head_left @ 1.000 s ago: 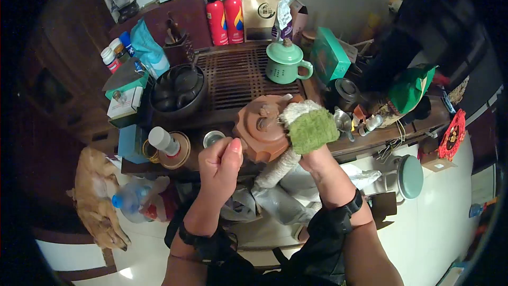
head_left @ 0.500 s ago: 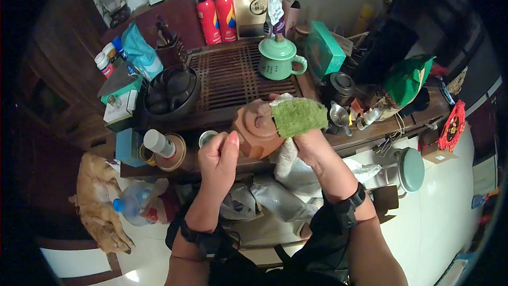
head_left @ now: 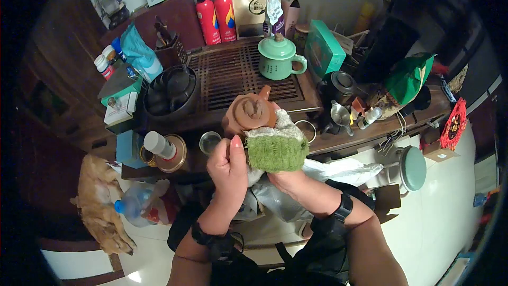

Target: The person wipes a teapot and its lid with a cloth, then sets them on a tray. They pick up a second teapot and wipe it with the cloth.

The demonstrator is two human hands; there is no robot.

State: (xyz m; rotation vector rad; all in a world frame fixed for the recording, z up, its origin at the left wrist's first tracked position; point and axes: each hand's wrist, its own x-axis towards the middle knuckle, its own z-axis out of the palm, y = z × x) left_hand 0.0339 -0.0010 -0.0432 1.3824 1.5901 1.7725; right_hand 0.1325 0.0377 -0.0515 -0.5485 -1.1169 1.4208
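Where the left hand [head_left: 227,167] grips: at the near-left side of the reddish-brown clay teapot [head_left: 246,117], fingers curled closed with the thumb uppermost.
Right hand [head_left: 286,178]: placed at the green-and-white cloth [head_left: 278,153]; the cloth covers the fingers, so whether they are apart or together cannot be told.
Clay teapot: held up in front of the slatted tea tray [head_left: 222,77], its fluted side partly covered by the cloth, a short projection pointing toward the tray.
Cloth: green face toward the camera, white part against the teapot.
Glass cup [head_left: 210,142]: on the bench [head_left: 370,136], just beyond the left hand.
Metal ring [head_left: 315,131]: on the bench, to the right of the cloth.
Green lidded mug [head_left: 278,66]: upright on the tea tray, handle to the right.
Dark bowl [head_left: 145,92]: left of the tea tray, containing dark rounded pieces.
Red canisters [head_left: 225,13]: two, upright behind the tea tray.
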